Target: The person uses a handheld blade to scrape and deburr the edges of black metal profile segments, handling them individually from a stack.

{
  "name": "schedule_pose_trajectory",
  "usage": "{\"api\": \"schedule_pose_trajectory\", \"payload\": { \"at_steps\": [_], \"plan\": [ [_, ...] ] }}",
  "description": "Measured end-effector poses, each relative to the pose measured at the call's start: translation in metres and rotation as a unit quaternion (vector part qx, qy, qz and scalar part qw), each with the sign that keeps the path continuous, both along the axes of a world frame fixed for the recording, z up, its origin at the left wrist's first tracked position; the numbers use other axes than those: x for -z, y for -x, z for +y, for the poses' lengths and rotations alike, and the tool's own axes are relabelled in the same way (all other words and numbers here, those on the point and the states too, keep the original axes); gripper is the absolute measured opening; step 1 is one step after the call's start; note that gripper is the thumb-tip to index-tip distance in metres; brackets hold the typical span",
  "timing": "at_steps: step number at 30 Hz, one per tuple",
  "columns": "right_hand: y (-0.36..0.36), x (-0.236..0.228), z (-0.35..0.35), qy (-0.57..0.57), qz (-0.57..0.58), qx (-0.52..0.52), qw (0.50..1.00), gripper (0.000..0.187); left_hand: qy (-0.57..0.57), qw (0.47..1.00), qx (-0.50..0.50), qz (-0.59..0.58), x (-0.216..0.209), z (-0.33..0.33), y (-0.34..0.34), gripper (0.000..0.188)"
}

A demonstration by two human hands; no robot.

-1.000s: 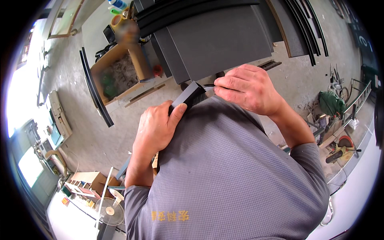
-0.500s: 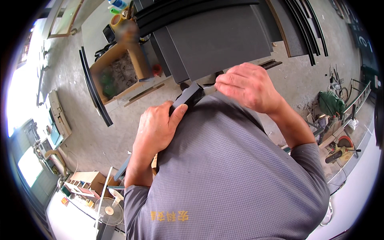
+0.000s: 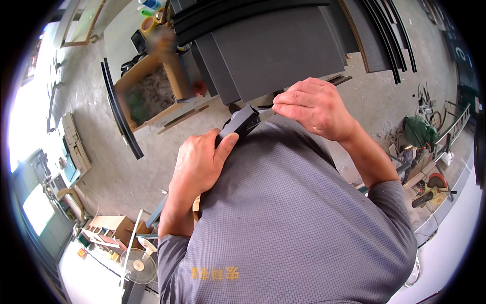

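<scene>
My left hand (image 3: 195, 164) is closed around a short dark grey rectangular bar (image 3: 238, 124) held in front of my body. Its thumb presses along the near face. The bar is tilted, and its far end, which looks hollow, points toward my right hand (image 3: 316, 109). That hand's fingers are pinched together just beyond the bar's end. Something thin and pale stretches from the fingertips toward the bar, too small and faint to name. Past the hands lie flat dark grey panels (image 3: 281, 53).
Long black strips (image 3: 248, 12) rest across the panels. A cardboard box (image 3: 177, 83) of scraps stands on the left, beside more black strips (image 3: 119, 109) on the floor. A fan (image 3: 137, 264) is at the lower left, and a green-covered heap (image 3: 420, 130) and a cutting machine (image 3: 433, 190) at the right.
Hardly anything differs. My right hand has shifted slightly with its fingers still pinched, while my left hand keeps the bar almost in place.
</scene>
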State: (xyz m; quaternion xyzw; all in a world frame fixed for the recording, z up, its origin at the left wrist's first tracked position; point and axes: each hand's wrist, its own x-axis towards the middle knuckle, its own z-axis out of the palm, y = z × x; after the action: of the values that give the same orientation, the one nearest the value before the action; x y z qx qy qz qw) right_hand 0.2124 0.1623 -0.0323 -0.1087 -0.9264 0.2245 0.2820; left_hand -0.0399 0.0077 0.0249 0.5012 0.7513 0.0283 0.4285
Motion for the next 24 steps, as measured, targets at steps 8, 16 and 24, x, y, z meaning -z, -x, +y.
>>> {"api": "schedule_pose_trajectory", "payload": {
  "at_steps": [8,16,24],
  "plan": [
    [-0.004,0.016,0.009,0.094,0.026,0.009,0.995,0.014,0.0,1.0,-0.006,-0.008,-0.003,0.0,0.001,0.064],
    [-0.01,0.019,-0.004,0.547,-0.044,0.09,0.831,0.009,0.003,1.0,-0.014,-0.009,-0.001,0.0,0.002,0.067],
    [0.007,0.024,-0.021,0.664,-0.045,0.138,0.734,0.02,-0.024,0.999,-0.015,-0.016,0.003,-0.002,0.003,0.07]
  ]
}}
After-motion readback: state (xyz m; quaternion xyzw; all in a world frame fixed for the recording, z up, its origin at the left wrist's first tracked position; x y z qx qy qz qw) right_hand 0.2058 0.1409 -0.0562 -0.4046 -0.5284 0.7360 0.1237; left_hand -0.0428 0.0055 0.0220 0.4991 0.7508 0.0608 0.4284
